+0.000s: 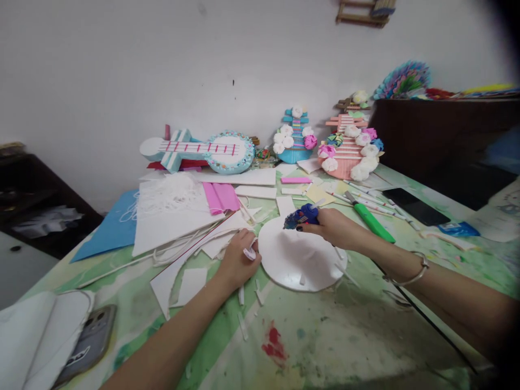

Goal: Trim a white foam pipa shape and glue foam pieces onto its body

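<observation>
My right hand (337,227) is wrapped round a blue hot glue gun (304,216), its nozzle pointing left over a rounded white board (300,260). A white glue stick pokes out of the gun's back end. At the board's left edge, my left hand (241,260) is closed, with a small white piece (250,252) showing between its fingers. The far fingertips of that hand are partly hidden. Small white offcuts (260,295) lie in front of the board and on it.
Behind stand a blue-and-white model instrument (229,154) and flower-trimmed ones (345,154). A green utility knife (371,221), a black phone (416,206) and paper sticks lie right. White sheets, string (170,192) and a grey phone (91,338) are left. The gun's black cord trails right.
</observation>
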The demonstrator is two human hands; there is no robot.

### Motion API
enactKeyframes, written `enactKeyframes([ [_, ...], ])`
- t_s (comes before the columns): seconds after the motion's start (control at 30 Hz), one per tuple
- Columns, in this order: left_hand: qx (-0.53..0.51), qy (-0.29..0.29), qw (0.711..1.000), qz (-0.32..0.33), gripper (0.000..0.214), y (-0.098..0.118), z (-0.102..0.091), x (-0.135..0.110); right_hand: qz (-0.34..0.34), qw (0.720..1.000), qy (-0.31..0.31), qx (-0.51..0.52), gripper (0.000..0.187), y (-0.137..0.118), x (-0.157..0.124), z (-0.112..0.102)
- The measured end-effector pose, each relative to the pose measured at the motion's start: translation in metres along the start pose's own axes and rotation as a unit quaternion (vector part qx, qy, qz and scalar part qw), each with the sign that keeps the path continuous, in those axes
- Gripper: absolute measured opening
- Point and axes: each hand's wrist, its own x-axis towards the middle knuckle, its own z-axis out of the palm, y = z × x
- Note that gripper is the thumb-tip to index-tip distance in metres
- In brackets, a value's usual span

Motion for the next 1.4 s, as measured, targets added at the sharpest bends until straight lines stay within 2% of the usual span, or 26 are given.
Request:
enactKeyframes([
  [0.3, -0.005, 0.007, 1.000, 0.004, 0.019, 0.000, 0.001, -0.001, 0.023, 0.998, -0.054, 0.031, 0.041, -0.018, -0.003, -0.002],
  [0.43, -0.001, 0.002, 1.000, 0.004, 0.020, 0.000, 0.001, -0.001, 0.007, 0.996, -0.091, 0.013, 0.044, -0.015, -0.011, -0.005],
  [0.57, 0.006, 0.001, 1.000, -0.001, 0.020, 0.000, 0.000, 0.000, -0.006, 0.997, -0.056, -0.044, 0.048, 0.001, -0.019, -0.013],
  [0.67, 0.003, 0.005, 1.000, -0.006, 0.020, 0.003, -0.001, 0.001, 0.021, 0.997, -0.022, -0.067, 0.048, 0.010, -0.023, -0.019],
  [0.73, 0.001, 0.006, 1.000, -0.009, 0.020, 0.004, -0.002, 0.001, 0.035, 0.998, -0.009, -0.048, 0.047, 0.012, -0.024, -0.020],
  [0.87, 0.000, 0.005, 1.000, -0.014, 0.020, 0.005, -0.002, 0.000, 0.011, 0.999, -0.011, 0.041, 0.039, 0.009, -0.021, -0.016],
  [0.97, -0.002, 0.002, 1.000, -0.013, 0.020, 0.004, -0.002, 0.000, 0.024, 0.997, -0.032, 0.069, 0.040, 0.005, -0.017, -0.009],
  [1.07, -0.006, -0.001, 1.000, -0.006, 0.019, 0.005, -0.003, 0.001, 0.044, 0.997, -0.018, 0.060, 0.044, 0.006, -0.014, -0.004],
  [1.27, -0.010, -0.003, 1.000, -0.006, 0.019, 0.007, -0.004, 0.002, 0.030, 0.999, 0.026, 0.016, 0.043, 0.020, -0.018, -0.001],
  [1.4, -0.019, 0.002, 1.000, -0.013, 0.019, 0.007, -0.004, 0.002, 0.061, 0.998, 0.023, 0.006, 0.047, 0.031, -0.026, -0.004],
])
